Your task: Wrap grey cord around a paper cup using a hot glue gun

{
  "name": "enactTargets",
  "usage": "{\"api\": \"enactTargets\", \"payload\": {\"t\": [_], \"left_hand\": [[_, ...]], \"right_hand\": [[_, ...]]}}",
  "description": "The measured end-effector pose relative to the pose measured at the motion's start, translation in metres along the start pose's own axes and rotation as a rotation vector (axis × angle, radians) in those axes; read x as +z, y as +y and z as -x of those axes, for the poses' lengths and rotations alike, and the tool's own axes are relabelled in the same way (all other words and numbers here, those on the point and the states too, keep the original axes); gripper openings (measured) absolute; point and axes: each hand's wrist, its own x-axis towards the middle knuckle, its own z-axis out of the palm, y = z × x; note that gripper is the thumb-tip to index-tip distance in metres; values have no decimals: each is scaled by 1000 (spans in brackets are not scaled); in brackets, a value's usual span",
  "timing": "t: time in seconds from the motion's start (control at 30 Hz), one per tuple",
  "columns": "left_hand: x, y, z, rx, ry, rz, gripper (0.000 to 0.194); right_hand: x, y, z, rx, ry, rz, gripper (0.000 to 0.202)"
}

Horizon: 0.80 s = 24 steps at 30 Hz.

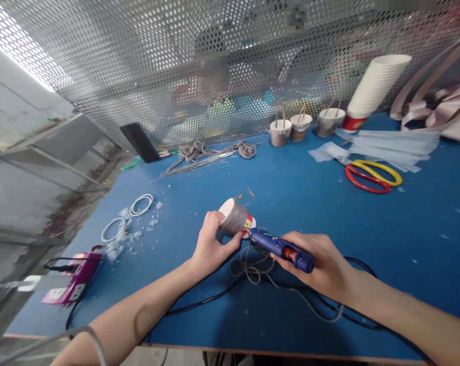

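Note:
Near the middle of the blue table, my left hand [213, 244] holds a small paper cup [234, 217] tilted on its side, fingers closed around it. Grey cord is wrapped around most of the cup, leaving a red and yellow band bare near its base. My right hand [317, 262] grips a blue glue gun [281, 247], whose tip meets or nearly meets the cup at the edge of the wrapped cord. Loose grey cord [253, 269] lies in loops below the cup and trails to the right under my right hand.
Wrapped cups [280, 133], a tall cup stack [378, 86] and scissors [371, 177] stand or lie at the back right. Cord bundles [195, 151] and a phone [140, 143] are behind. A purple device [75, 278] sits left; a black cable [203, 303] crosses the front.

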Motion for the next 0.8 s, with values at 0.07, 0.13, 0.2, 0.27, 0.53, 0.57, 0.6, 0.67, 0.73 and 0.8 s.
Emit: {"api": "enactTargets", "payload": {"t": [0.07, 0.13, 0.2, 0.27, 0.53, 0.57, 0.6, 0.67, 0.73, 0.8], "left_hand": [[0, 0, 0, 5, 0, 2, 16], [0, 1, 0, 9, 1, 6, 16], [0, 1, 0, 6, 0, 12, 15], [-1, 1, 0, -7, -6, 21, 16], [-2, -1, 1, -39, -29, 54, 16], [-1, -2, 1, -43, -30, 63, 16], [-1, -2, 1, -50, -29, 72, 16], [-1, -3, 1, -61, -29, 87, 15], [-1, -2, 1, -59, -29, 95, 16], [-1, -2, 1, -53, -30, 93, 16]], "right_hand": [[1, 1, 0, -34, -8, 7, 12], [2, 1, 1, -55, -6, 16, 11], [1, 1, 1, -45, 1, 24, 11], [0, 2, 1, -27, 12, 35, 12], [-2, 0, 0, -43, 5, 34, 12], [-2, 0, 0, -40, 6, 39, 12], [-3, 0, 0, -34, 13, 47, 13], [-4, 1, -1, -26, 33, 60, 13], [-4, 1, -1, -25, 45, 57, 13], [-3, 1, 0, -32, 33, 35, 13]]}}
